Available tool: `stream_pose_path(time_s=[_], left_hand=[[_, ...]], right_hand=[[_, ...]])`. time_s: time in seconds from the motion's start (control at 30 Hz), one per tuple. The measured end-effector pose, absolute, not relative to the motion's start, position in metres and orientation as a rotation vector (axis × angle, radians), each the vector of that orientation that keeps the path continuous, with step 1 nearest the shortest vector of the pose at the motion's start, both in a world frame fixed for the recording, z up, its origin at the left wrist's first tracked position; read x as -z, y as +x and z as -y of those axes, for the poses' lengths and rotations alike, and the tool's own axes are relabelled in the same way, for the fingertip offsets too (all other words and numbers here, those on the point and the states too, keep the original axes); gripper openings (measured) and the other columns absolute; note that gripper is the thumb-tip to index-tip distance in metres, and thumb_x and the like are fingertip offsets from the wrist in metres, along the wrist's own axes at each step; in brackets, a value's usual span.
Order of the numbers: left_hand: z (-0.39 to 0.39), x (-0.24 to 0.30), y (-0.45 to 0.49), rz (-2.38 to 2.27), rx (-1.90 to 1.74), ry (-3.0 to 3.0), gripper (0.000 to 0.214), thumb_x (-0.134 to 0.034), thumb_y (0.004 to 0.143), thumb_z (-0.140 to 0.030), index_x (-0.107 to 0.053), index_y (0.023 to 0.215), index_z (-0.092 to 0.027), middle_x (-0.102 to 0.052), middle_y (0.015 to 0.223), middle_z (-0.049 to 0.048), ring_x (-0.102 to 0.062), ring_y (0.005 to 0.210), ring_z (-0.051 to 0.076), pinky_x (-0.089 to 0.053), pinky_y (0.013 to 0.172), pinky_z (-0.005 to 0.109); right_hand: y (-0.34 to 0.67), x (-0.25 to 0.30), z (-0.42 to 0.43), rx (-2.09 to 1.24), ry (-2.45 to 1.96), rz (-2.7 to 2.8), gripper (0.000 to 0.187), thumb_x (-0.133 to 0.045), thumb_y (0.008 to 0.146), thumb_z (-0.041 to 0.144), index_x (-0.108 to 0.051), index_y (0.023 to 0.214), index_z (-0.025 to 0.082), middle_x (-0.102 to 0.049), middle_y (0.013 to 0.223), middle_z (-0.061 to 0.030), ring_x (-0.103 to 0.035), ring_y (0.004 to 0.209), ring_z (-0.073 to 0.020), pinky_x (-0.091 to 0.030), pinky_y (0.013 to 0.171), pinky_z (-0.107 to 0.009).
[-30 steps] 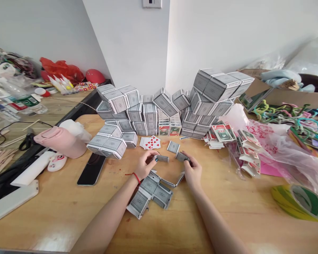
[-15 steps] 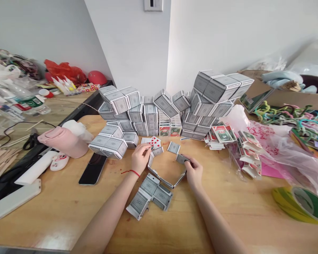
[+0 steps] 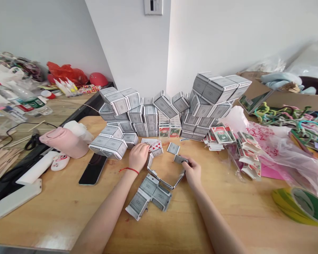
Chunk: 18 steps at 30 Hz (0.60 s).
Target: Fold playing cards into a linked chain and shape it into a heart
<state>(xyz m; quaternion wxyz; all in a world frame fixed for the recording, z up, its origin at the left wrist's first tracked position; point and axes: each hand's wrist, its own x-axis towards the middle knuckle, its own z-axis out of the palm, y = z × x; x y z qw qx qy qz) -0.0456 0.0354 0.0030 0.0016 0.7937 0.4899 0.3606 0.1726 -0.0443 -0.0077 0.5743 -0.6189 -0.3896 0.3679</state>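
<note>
A strip of joined, folded playing cards point(image 3: 161, 180) curves in a ring shape, standing on edge on the table. At its left end is my left hand point(image 3: 138, 156), fingers curled closed, with the fingertips partly hidden behind the hand. My right hand point(image 3: 193, 172) pinches the right side of the strip between thumb and fingers. Near the left hand a heart-suit playing card point(image 3: 155, 145) lies face up. Beyond the ring is a single grey-backed card point(image 3: 173, 148). A flat panel of joined cards point(image 3: 149, 192) rests in front, between my forearms.
Stacked card-built blocks point(image 3: 149, 118) stand along the wall. A black phone point(image 3: 92, 170), pink bottle point(image 3: 65, 141) and white power bank point(image 3: 18, 198) lie left. Empty card boxes point(image 3: 248, 155), a tape roll point(image 3: 299, 204) and plastic bag point(image 3: 270, 141) are right.
My left hand has shifted slightly left and turned, so its fingertips show less. The right hand keeps its pinch on the strip. The view has tilted a little.
</note>
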Motion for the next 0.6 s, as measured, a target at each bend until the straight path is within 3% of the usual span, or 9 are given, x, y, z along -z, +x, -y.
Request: stream_pose_path(time_s=[0.1,0.2,0.3,0.43,0.53,0.6], left_hand=[[-0.035,-0.015,-0.040,-1.551,-1.261,2.220,0.025,-0.040,0.083,-0.028,-0.062,0.081,-0.016,-0.064,0.066,0.0059,-0.060,0.069,0.017,-0.045,0.070,0.029],[-0.040,-0.025,-0.027,-1.298,-1.238,1.804,0.029,-0.038,0.084,-0.034,-0.058,0.096,-0.016,-0.062,0.053,0.0012,-0.060,0.055,0.014,-0.047,0.061,0.026],[-0.048,-0.028,-0.012,-0.991,-1.181,1.441,0.031,-0.047,0.078,-0.039,-0.058,0.096,-0.015,-0.068,0.071,0.0053,-0.064,0.068,0.018,-0.049,0.066,0.030],[-0.056,-0.018,-0.002,-0.829,-1.048,1.199,0.032,-0.058,0.069,-0.041,-0.064,0.081,-0.012,-0.067,0.090,0.0108,-0.062,0.084,0.023,-0.047,0.077,0.037],[-0.057,-0.004,-0.003,-0.882,-1.047,1.216,0.029,-0.068,0.060,-0.032,-0.065,0.079,-0.011,-0.065,0.098,0.0114,-0.058,0.094,0.023,-0.045,0.083,0.036],[-0.056,0.002,-0.004,-0.886,-1.036,1.223,0.038,-0.072,0.055,-0.025,-0.063,0.089,-0.012,-0.061,0.106,0.0114,-0.057,0.096,0.022,-0.044,0.085,0.034]], right_hand=[[0.172,0.004,0.045,-0.879,-1.386,0.918,0.021,-0.051,0.066,0.020,-0.066,0.082,0.019,-0.066,0.092,-0.0037,-0.058,0.089,-0.0206,-0.041,0.080,-0.031],[0.173,0.003,0.045,-0.885,-1.303,0.904,0.019,-0.052,0.068,0.023,-0.065,0.081,0.020,-0.066,0.094,-0.0038,-0.056,0.093,-0.0208,-0.039,0.084,-0.032],[0.177,0.006,0.043,-0.956,-1.228,0.814,0.017,-0.055,0.066,0.025,-0.066,0.079,0.020,-0.066,0.093,-0.0040,-0.057,0.092,-0.0220,-0.040,0.084,-0.034],[0.185,0.010,0.042,-1.090,-1.152,0.736,0.015,-0.056,0.063,0.024,-0.067,0.073,0.020,-0.067,0.083,-0.0035,-0.059,0.082,-0.0222,-0.043,0.078,-0.035],[0.188,0.010,0.041,-1.139,-1.114,0.732,0.016,-0.056,0.063,0.023,-0.067,0.073,0.020,-0.068,0.079,-0.0027,-0.059,0.079,-0.0214,-0.044,0.077,-0.034],[0.188,0.010,0.038,-1.143,-1.107,0.708,0.017,-0.056,0.063,0.022,-0.067,0.074,0.020,-0.068,0.080,-0.0027,-0.059,0.081,-0.0216,-0.044,0.078,-0.034]])
